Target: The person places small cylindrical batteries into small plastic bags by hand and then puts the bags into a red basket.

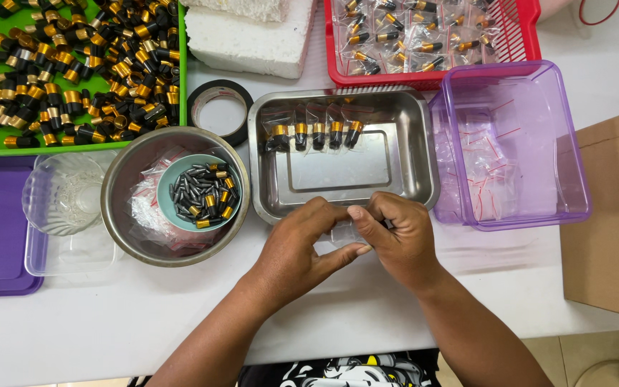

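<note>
Illumination is bright, even and diffuse, apparently from overhead. The white tabletop (367, 315) is close to overexposed along the top right edge. Shadows are soft and short: a faint one lies beneath the left hand (299, 251) and right hand (395, 240). The rectangular stainless-steel tray (266, 154) and round steel bowl (120, 208) carry broad, dull reflections without hard glare. The translucent purple plastic box (574, 172) shows pale highlights on its rim. Focus is sharp across the centre; slight wide-angle bowing appears at the frame edges. No motion blur.
</note>
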